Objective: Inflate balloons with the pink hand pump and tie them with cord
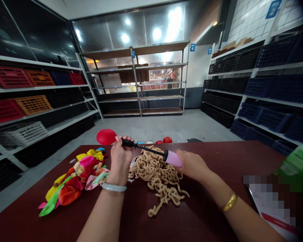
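Observation:
A hand balloon pump (151,148) is held level across the middle of the table, its black rod drawn out. My left hand (121,154) is closed round its black end. My right hand (193,164) wraps the pink barrel (173,158). A partly inflated red balloon (106,136) sits just past my left fingers, at that end of the pump; its neck is hidden by them. Below the pump lies a tangled heap of tan cord-like strands (151,168). Left of my left wrist is a pile of limp, colourful balloons (75,178).
The dark red table (207,215) fills the foreground. At its right edge are a green translucent object (298,161) and a flat, partly blurred item (275,208). Small red balls (167,139) show beyond the far edge. Shelves with crates (35,77) stand around the room.

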The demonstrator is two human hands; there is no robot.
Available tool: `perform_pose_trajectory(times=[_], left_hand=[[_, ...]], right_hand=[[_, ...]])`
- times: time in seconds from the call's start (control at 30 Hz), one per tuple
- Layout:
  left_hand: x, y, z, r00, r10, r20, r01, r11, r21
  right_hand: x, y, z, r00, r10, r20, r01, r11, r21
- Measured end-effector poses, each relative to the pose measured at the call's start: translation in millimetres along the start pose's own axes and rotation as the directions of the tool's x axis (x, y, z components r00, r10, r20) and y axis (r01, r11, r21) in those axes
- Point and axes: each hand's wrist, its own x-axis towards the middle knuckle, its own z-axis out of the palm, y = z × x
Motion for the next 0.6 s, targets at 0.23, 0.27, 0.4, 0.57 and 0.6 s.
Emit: perform_pose_trajectory(times=[0.23,0.27,0.4,0.57,0.6], left_hand=[[-16.6,-25.2,6.6,0.999,-0.029,-0.037,0.029,0.999,0.012],[-21.4,-29.3,8.7,0.999,-0.040,-0.026,0.041,0.999,0.019],[-48.0,-47.4,20.7,0.991,-0.132,0.026,0.130,0.991,0.040],[-81.0,-63.9,35.5,0.984,-0.170,0.058,0.166,0.983,0.076],[-84.2,-63.9,37.4,0.986,-0.158,0.052,0.154,0.985,0.078]], right_hand=[[-0.9,6.5,-0.6,0.999,0.032,0.017,-0.031,0.998,-0.049],[-1.4,4.5,-1.6,0.999,0.034,0.014,-0.033,0.998,-0.050],[-3.8,-9.0,-8.0,0.998,0.052,0.025,-0.050,0.998,-0.044],[-8.8,-30.8,-11.6,0.999,0.049,0.015,-0.049,0.999,0.010],[-9.5,-34.2,-11.2,0.999,0.045,0.007,-0.046,0.998,0.033]])
